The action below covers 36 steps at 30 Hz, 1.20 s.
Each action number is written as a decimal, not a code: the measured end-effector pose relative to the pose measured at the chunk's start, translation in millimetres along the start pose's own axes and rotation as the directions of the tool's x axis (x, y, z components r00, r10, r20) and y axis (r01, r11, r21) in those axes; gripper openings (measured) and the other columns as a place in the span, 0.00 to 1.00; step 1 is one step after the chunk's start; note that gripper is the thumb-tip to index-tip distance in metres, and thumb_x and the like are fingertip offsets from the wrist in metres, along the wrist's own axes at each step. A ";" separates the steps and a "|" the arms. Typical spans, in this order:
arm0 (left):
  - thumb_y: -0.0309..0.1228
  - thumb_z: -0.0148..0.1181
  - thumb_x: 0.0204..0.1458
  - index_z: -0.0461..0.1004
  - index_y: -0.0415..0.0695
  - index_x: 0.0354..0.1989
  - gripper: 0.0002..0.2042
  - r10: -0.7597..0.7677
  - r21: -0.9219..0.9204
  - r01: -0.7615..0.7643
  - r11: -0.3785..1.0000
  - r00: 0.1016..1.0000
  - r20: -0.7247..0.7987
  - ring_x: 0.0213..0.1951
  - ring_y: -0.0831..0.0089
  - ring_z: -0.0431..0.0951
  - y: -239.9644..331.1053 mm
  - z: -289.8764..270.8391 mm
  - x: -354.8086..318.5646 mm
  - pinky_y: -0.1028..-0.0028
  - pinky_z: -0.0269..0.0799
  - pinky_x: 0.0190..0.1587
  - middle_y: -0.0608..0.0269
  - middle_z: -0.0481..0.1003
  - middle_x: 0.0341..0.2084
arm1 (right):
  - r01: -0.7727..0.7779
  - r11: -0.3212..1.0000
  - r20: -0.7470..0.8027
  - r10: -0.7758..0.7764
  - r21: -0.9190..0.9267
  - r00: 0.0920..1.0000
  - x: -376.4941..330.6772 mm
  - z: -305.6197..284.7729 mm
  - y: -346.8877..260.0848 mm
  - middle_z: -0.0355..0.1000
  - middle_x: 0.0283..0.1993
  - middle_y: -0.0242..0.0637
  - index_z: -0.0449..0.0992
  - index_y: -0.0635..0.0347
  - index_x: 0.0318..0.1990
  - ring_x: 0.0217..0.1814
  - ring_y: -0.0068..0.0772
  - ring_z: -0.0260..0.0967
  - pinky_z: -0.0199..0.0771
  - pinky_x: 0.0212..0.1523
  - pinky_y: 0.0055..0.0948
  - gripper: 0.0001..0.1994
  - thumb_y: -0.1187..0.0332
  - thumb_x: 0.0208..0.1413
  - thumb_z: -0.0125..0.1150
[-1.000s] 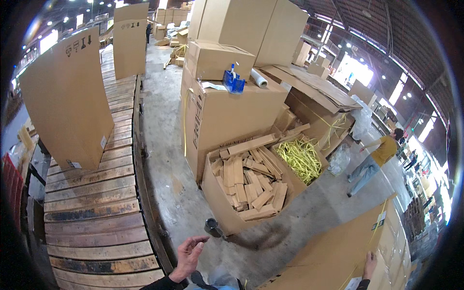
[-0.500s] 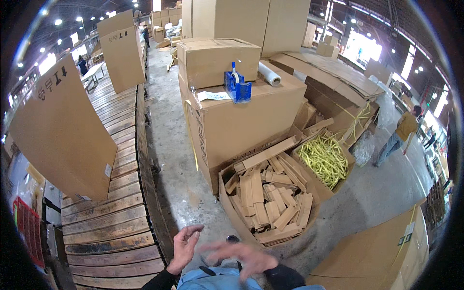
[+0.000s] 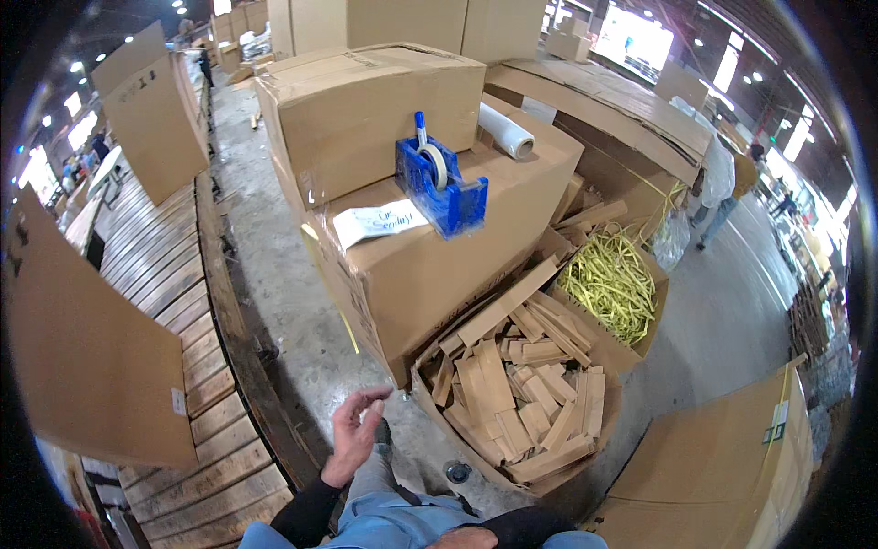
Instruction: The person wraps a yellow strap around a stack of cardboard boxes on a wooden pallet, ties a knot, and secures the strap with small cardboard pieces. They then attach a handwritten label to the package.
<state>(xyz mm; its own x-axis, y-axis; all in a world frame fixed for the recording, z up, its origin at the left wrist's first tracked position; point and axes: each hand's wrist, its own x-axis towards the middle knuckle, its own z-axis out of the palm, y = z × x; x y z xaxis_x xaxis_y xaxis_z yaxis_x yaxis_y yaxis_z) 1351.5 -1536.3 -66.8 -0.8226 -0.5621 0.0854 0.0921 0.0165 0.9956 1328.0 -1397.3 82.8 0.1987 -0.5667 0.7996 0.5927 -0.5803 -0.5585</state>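
My left hand (image 3: 355,435) hangs in the air over the floor, left of a box of cardboard pieces. Its fingers are slightly bent and apart from the thumb, with nothing between them. Low at my waist, my right hand (image 3: 465,538) shows only its back at the picture's lower edge; its fingers are hidden. Ahead stands a large carton (image 3: 457,279). On its top are a blue tape dispenser (image 3: 446,197) with a blue marker (image 3: 421,126) standing in it, a paper slip with handwriting (image 3: 377,222), and a roll of clear film (image 3: 506,131).
Cardboard offcuts fill an open box (image 3: 613,425); yellow strapping (image 3: 608,285) fills another behind it. A slatted wooden conveyor (image 3: 215,439) runs along the left, bearing upright cartons (image 3: 96,348). A carton (image 3: 704,457) stands at the lower right. Farther right is a person (image 3: 732,197).
My view has moved closer to the large carton and its tape dispenser. The right hand has dropped from beside the left hand to my waist. My left hand stays raised.
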 end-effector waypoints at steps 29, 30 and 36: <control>0.44 0.73 0.45 0.71 0.43 0.31 0.20 0.238 0.801 -0.451 0.395 0.892 0.384 0.34 0.54 0.74 96.8 -74.1 325.8 0.57 0.65 0.41 0.57 0.74 0.25 | -0.936 0.036 -0.543 -0.822 -0.350 0.171 -15.5 -283.9 -49.7 0.55 0.71 0.58 0.46 0.71 0.72 0.73 0.54 0.55 0.54 0.72 0.46 0.53 0.63 0.45 0.78; 0.45 0.73 0.45 0.71 0.43 0.32 0.20 0.257 0.792 -0.449 0.414 0.892 0.372 0.34 0.54 0.75 96.6 -72.8 325.6 0.57 0.65 0.41 0.56 0.74 0.26 | -0.940 -0.028 -0.541 -0.812 -0.339 0.219 -19.5 -299.5 -58.8 0.55 0.71 0.58 0.47 0.71 0.72 0.73 0.54 0.55 0.54 0.72 0.46 0.53 0.63 0.44 0.79; 0.50 0.74 0.42 0.74 0.42 0.37 0.25 0.330 0.811 -0.479 0.336 0.866 0.375 0.39 0.53 0.75 97.5 -64.0 314.7 0.57 0.65 0.44 0.53 0.75 0.33 | -0.900 0.015 -0.650 -0.698 -0.435 0.302 -30.5 -339.0 -101.6 0.57 0.69 0.58 0.49 0.72 0.71 0.72 0.49 0.57 0.57 0.72 0.42 0.55 0.63 0.39 0.82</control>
<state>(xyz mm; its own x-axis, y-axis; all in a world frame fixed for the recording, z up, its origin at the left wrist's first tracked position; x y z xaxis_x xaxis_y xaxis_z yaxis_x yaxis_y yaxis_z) 1137.5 -1764.5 54.7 -0.8929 -0.1710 0.4166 -0.0299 0.9455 0.3241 997.2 -1519.4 40.3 -0.8606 -0.1464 0.4878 -0.5093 0.2473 -0.8243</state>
